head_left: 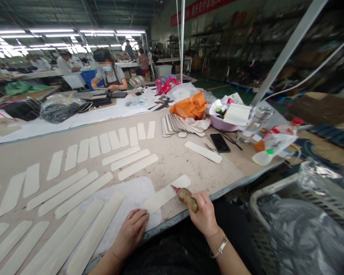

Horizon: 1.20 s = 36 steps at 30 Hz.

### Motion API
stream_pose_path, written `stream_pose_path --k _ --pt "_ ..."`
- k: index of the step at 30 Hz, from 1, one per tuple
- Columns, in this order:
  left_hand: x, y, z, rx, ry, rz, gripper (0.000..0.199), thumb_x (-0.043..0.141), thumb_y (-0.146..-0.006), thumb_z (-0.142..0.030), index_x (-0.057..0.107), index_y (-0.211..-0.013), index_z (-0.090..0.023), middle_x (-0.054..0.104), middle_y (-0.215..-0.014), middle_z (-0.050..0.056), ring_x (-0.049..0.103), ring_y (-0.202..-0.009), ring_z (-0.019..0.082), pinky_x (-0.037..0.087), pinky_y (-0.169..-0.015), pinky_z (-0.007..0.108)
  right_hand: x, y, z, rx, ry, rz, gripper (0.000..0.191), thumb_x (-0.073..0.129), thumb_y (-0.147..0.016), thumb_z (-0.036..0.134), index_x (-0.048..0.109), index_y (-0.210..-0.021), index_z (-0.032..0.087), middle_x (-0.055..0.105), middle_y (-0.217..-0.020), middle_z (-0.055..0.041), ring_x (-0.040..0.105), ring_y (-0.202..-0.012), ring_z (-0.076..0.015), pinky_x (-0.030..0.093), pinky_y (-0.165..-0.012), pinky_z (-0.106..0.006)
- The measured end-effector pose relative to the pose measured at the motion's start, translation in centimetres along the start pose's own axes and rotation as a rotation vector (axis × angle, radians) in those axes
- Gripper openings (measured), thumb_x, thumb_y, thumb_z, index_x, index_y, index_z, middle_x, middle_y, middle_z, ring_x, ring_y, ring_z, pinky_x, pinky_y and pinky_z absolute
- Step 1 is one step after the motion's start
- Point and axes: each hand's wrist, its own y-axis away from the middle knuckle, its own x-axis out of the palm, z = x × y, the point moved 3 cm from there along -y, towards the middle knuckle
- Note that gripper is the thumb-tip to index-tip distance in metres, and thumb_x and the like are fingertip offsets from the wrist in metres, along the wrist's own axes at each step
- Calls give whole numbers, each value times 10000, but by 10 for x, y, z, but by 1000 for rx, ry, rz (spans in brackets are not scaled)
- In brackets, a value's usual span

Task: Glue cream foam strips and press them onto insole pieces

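My right hand (203,214) is closed around a squat brownish glue bottle (186,198) with a red nozzle. The nozzle's tip points left and meets the upper face of a cream strip (169,193), near its far end. At the strip's near left end, my left hand (132,228) has its fingers curled together against it, with the fingertips partly hidden. A white sheet (139,187) lies under part of the strip. Left of my hands, long cream strips (99,229) lie side by side, and shorter cream pieces (105,143) form a row behind them.
Stacked cream pieces (179,126), an orange bag (190,105) and a lilac basin (222,123) stand at the back right. Nearer are a black phone (220,143) and clear bottle (258,122). A plastic crate (260,198) stands right; a co-worker (110,74) sits across.
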Motion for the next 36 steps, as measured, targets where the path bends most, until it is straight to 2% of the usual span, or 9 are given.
stream_pose_path --k 6,10,13,16,19,21,27,32,36 --pt "1 -1 2 26 -11 -1 292 482 -849 -125 595 -1107 -203 627 -1082 84 560 -1024 195 483 -934 373 -16 -8 -25 81 175 -158 142 565 -798 215 536 -936 196 524 -839 -65 507 -812 -207 476 -735 -361" --pt "1 0 3 22 -21 1 291 475 -854 -130 592 -1110 -204 622 -1090 83 552 -1029 194 483 -930 369 -17 -7 -24 78 167 -188 157 571 -795 212 525 -944 203 527 -855 -64 508 -835 -211 473 -748 -371" --pt "1 -1 1 33 -22 5 286 466 -859 -117 589 -1109 -186 619 -1083 86 543 -1028 190 472 -936 372 -12 -2 -9 28 0 -136 174 579 -779 187 503 -935 208 517 -850 -48 505 -803 -194 469 -717 -357" --pt "-1 -3 -1 19 -22 19 274 457 -863 -112 594 -1092 -172 615 -1079 93 536 -1021 190 464 -935 374 0 5 15 -15 -176 2 169 580 -775 173 494 -914 212 506 -832 -34 498 -770 -179 455 -670 -330" --pt "-1 -3 -3 10 -27 27 271 446 -865 -111 597 -1083 -170 617 -1074 97 539 -1014 191 460 -937 379 15 10 36 -30 -253 164 139 568 -773 153 499 -880 210 497 -823 -32 492 -764 -176 439 -654 -320" --pt "-1 -2 -3 5 -24 25 276 436 -866 -106 597 -1081 -170 619 -1073 98 543 -1011 191 455 -943 386 22 11 44 -35 -258 223 126 557 -772 146 502 -867 208 494 -821 -35 492 -771 -180 434 -660 -324" --pt "-4 -4 -5 8 -22 25 278 438 -862 -117 613 -1069 -177 639 -1045 93 565 -983 185 469 -935 387 26 13 50 -52 -228 303 100 553 -793 184 510 -881 205 508 -827 -39 498 -797 -188 428 -682 -327" --pt "-8 -8 -8 27 -35 9 272 457 -852 -120 627 -1056 -181 647 -1032 88 571 -975 185 491 -909 374 17 19 51 -38 -208 334 141 568 -764 161 516 -885 212 519 -834 -36 506 -806 -189 429 -681 -321" --pt "-5 -6 -7 16 -20 12 266 463 -858 -115 616 -1068 -176 636 -1041 89 560 -984 190 481 -915 388 6 20 45 -10 -187 295 109 550 -776 165 524 -870 211 515 -816 -34 512 -758 -172 438 -658 -307"
